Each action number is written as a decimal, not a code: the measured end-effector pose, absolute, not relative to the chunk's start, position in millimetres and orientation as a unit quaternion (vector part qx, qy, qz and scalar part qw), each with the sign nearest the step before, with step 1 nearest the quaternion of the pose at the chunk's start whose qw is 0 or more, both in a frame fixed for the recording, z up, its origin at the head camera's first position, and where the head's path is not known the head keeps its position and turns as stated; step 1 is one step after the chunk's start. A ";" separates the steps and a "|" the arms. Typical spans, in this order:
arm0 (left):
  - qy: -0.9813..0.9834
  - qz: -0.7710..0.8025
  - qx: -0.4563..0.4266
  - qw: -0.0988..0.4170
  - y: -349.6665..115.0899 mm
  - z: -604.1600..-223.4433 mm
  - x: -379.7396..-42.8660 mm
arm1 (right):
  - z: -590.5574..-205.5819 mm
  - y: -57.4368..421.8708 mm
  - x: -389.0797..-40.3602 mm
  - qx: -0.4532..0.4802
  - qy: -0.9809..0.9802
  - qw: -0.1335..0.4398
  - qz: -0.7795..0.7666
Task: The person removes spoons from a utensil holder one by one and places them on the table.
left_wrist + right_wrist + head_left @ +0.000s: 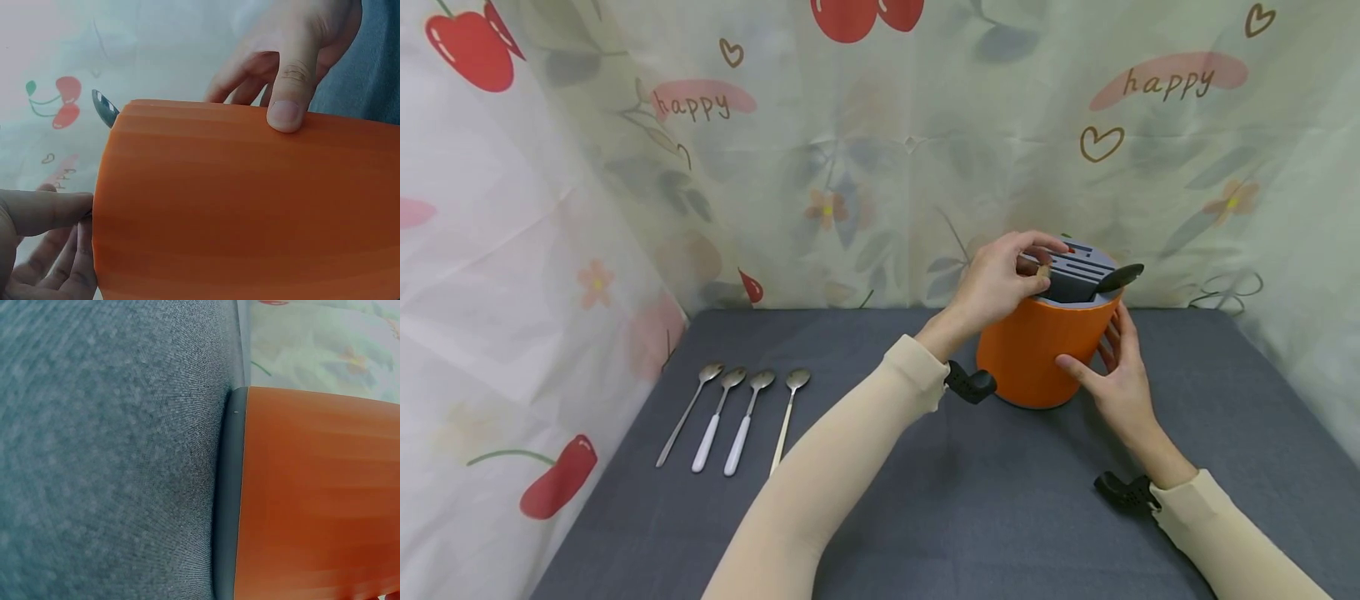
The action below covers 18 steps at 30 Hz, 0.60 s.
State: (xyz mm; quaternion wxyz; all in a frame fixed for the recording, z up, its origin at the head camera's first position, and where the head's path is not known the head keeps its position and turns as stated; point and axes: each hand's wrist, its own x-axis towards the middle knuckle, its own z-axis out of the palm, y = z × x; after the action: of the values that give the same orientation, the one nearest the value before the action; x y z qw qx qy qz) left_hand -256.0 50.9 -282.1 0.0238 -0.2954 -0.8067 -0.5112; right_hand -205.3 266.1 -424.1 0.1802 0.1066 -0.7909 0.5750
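Note:
An orange utensil holder (1037, 350) with a grey slotted top (1086, 258) stands upright at the right of the table. My left hand (1000, 271) is at the holder's top, thumb and fingers pinching a small, slim thing (1043, 271), mostly hidden, whose kind I cannot tell. A dark spoon (1122, 277) sticks out of the opening, bowl up and leaning right. On the holder's right side, my right hand (1116, 383) grips the wall, thumb in front and fingers behind. In the left wrist view, that right thumb (287, 109) presses the orange wall.
Several long spoons lie in a row at the table's left, such as a metal one (688, 417) and a white-handled one (748, 425). The left forearm overlaps the rightmost handle. Printed curtains (880, 167) hang behind and beside the dark grey table (985, 517).

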 end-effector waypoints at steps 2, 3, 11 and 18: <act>-0.808 -0.512 -0.291 0.023 50.5 -281.6 -255.8 | -423.9 266.1 -205.2 0.107 -0.790 0.180 0.576; -0.808 -0.513 -0.288 0.021 50.3 -281.3 -255.8 | -423.7 266.1 -205.0 0.106 -0.791 0.180 0.575; -0.818 -0.492 -0.296 0.025 48.6 -279.7 -257.1 | -425.0 266.7 -205.8 0.103 -0.794 0.180 0.571; -0.793 -0.507 -0.334 0.050 47.4 -279.2 -257.6 | -426.5 266.6 -205.5 0.104 -0.794 0.182 0.570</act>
State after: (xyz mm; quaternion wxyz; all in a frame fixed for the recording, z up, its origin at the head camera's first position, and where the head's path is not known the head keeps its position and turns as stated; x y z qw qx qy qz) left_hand -257.6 47.4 -279.2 0.0504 -0.3337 -0.7933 -0.5068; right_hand -205.5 266.6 -426.5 0.1815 0.1040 -0.7944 0.5703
